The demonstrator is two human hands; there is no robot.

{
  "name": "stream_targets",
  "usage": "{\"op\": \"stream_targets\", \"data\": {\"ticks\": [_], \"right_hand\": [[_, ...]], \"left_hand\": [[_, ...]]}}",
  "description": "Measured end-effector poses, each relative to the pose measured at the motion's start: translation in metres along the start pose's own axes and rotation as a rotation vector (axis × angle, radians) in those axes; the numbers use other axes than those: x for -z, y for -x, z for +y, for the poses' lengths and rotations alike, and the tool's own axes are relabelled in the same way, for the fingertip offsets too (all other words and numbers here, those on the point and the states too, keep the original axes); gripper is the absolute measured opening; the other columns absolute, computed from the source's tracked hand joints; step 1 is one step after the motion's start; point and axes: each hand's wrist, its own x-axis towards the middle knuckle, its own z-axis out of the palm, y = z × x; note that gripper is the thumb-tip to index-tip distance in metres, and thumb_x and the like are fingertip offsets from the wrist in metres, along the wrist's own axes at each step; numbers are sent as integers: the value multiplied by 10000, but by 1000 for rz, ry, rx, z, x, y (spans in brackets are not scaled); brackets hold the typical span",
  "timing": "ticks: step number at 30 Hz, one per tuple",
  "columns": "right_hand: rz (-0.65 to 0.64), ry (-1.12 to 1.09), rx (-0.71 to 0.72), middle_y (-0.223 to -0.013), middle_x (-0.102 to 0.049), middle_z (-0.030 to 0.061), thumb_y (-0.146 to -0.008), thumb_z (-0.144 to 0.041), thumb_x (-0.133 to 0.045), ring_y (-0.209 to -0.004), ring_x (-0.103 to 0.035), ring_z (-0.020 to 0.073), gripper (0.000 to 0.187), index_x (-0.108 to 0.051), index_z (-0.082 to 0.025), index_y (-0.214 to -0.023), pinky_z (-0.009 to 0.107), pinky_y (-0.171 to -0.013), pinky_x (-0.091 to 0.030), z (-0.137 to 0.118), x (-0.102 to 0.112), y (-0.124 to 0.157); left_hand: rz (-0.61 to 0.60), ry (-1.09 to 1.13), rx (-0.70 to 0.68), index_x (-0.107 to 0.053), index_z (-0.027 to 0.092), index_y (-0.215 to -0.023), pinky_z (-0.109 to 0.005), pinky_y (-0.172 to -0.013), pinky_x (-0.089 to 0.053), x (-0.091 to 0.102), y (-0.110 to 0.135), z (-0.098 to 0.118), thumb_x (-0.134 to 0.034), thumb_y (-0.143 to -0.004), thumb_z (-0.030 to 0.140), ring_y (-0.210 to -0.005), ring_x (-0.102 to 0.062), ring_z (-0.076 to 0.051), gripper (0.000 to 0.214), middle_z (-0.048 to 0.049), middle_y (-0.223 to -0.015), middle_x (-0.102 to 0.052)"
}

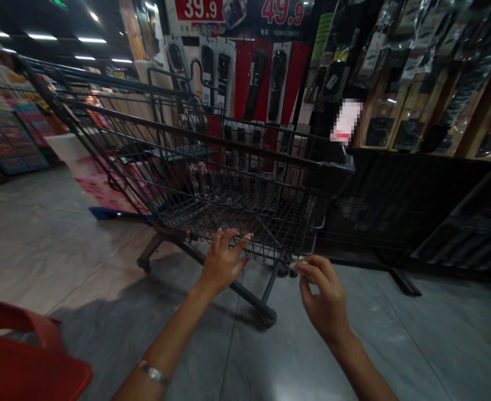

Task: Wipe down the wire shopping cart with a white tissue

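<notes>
A dark wire shopping cart (212, 167) stands tilted on the grey shop floor in front of me, its basket holding nothing that I can see. My left hand (222, 262) reaches to the cart's lower near edge, fingers spread and stretched out, tips touching or just short of the wire. My right hand (323, 295) is beside the cart's lower right corner, thumb and fingers pinched on a small whitish object (299, 264) that I cannot name. A bracelet (153, 372) sits on my left wrist.
Black shelving (416, 189) with packaged goods fills the right side. Red price signs and hanging products (266, 72) stand behind the cart. A red plastic thing (24, 362) is at the lower left. Pink boxes on a blue pallet (103, 195) lie left of the cart.
</notes>
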Motion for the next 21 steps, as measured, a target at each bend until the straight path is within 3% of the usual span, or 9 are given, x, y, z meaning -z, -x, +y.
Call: {"op": "stream_targets", "data": {"ticks": [4, 12, 17, 21], "right_hand": [[-14, -21, -18, -918, -583, 61, -811, -40, -508, -858, -595, 168, 194, -612, -191, -872, 310, -702, -547, 7, -4, 5], [123, 2, -100, -869, -593, 49, -808, -89, -540, -785, -599, 158, 121, -601, -194, -808, 279, -619, -546, 14, 12, 11], [100, 13, -115, -856, -609, 42, -807, -113, -559, -742, -609, 146, 101, -619, -193, -796, 265, -598, -558, 17, 24, 14], [82, 25, -131, -841, -620, 39, -802, -140, -569, -710, -617, 144, 84, -631, -194, -784, 268, -599, -562, 26, 33, 14]], "left_hand": [[42, -4, 44, -633, 228, -1147, -506, -954, -453, 1, -5, 8, -591, -845, 362, -1023, -510, -248, 333, -102, -1082, -539], [65, 20, 107, -686, 218, -1019, -449, -892, -438, 6, -11, 32, -547, -882, 347, -929, -544, -222, 235, -81, -958, -617], [94, 14, 120, -699, 231, -962, -411, -855, -420, 12, -14, 48, -542, -889, 356, -876, -557, -209, 213, -54, -845, -641], [49, 1, 141, -687, 233, -996, -411, -844, -413, 15, -20, 62, -543, -890, 343, -881, -556, -216, 210, -52, -824, -651]]}}
